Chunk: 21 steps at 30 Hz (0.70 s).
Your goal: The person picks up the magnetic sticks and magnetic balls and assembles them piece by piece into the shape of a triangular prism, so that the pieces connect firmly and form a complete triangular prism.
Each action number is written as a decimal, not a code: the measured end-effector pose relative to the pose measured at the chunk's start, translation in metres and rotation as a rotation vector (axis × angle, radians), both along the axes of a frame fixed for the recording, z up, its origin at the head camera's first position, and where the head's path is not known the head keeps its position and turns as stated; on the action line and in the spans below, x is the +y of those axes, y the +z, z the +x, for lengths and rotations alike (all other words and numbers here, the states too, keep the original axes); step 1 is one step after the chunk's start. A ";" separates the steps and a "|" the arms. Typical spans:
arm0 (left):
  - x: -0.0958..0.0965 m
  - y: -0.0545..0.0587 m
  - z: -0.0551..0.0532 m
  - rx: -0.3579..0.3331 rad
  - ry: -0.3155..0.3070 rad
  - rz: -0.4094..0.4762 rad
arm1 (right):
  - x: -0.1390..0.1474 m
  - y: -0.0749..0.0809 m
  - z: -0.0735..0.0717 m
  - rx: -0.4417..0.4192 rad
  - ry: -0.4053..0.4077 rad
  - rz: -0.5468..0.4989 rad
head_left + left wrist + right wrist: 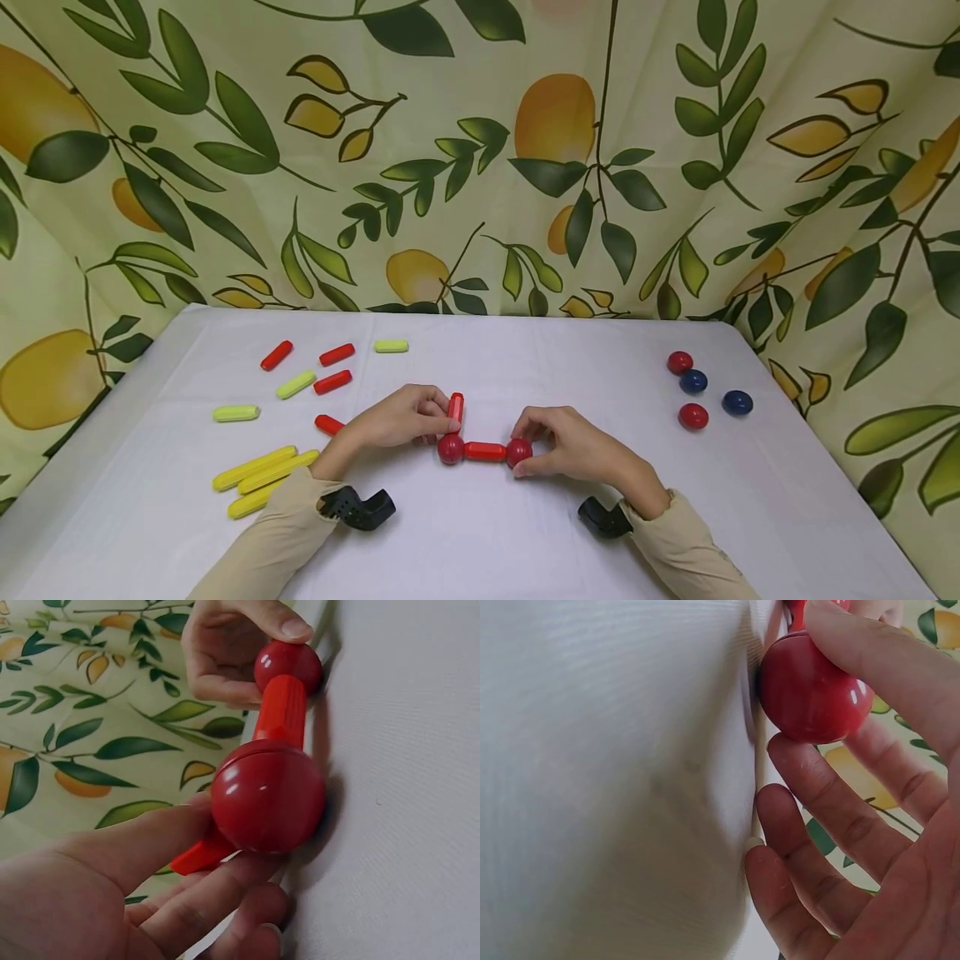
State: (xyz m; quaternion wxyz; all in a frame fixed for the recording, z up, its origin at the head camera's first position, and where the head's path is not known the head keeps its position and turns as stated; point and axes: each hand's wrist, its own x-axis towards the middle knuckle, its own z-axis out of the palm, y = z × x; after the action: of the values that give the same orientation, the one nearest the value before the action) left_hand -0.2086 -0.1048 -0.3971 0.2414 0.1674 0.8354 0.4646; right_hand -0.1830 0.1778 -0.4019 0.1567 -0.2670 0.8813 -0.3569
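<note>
Two red balls are joined by a short red rod (485, 452) lying between them, near the middle of the table. A second short red rod (456, 407) points away from the left red ball (451, 448). My left hand (401, 417) pinches this second rod close to the ball; in the left wrist view its fingers partly cover the rod (201, 855). My right hand (573, 443) grips the right red ball (519, 452) between thumb and fingers. The right wrist view shows that ball (814, 690) up close, with the other fingertips spread below it.
Left of my hands lie several short red rods (332, 382), light green rods (296, 384) and longer yellow rods (255, 468). Two red balls (693, 416) and two blue balls (738, 402) sit at the right. A patterned curtain (465, 217) hangs behind the white table (487, 550).
</note>
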 end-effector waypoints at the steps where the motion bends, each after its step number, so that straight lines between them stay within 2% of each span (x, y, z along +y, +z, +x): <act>1: 0.000 0.000 0.000 0.005 0.004 0.005 | 0.000 0.000 0.000 0.000 0.000 -0.001; 10: 0.005 -0.005 0.004 0.036 0.070 0.004 | -0.001 0.000 0.000 -0.007 -0.003 -0.007; 17: 0.003 -0.010 0.014 0.101 0.046 0.022 | 0.000 -0.002 0.004 0.007 -0.017 -0.018; 21: 0.000 -0.015 0.020 0.111 0.049 0.053 | -0.001 -0.003 0.007 0.017 -0.025 -0.010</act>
State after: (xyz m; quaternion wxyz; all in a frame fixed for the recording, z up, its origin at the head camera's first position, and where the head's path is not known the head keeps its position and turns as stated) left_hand -0.1883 -0.1050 -0.4121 0.1791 0.1788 0.8388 0.4821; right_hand -0.1763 0.1773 -0.4047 0.1434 -0.2596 0.8842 -0.3608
